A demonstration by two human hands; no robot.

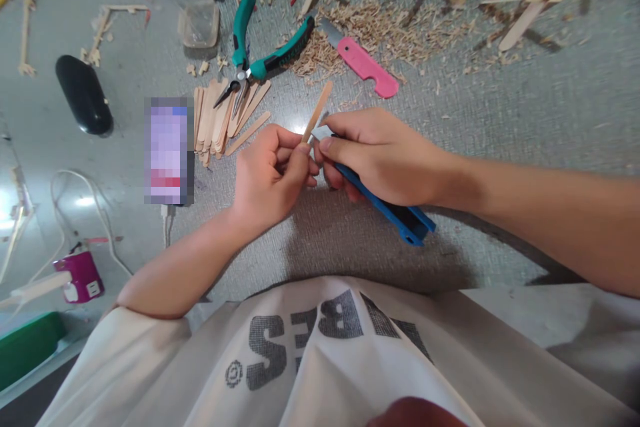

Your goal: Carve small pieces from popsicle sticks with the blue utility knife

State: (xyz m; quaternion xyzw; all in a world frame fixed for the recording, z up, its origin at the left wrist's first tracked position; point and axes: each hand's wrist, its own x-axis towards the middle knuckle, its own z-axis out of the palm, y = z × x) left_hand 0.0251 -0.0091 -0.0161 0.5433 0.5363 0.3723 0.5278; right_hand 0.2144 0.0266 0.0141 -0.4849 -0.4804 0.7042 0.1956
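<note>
Between its thumb and fingers, my left hand (275,177) pinches a wooden craft stick (318,111), which points up and away from me. My right hand (380,153) is wrapped around a blue utility knife (387,208). The metal blade of the knife lies at the stick's side, close to my left fingertips. Part of the knife's handle is hidden under my right fingers. Just beyond my left hand, a pile of craft sticks (213,117) lies on the grey table, with green-handled pliers (243,73) resting over its far end.
A pink folding knife (367,67) lies by a heap of wood shavings (400,30). Structures of craft sticks (543,0) stand along the back. On the left are a phone (169,153) with a cable, a black case (84,95) and a purple charger (83,277).
</note>
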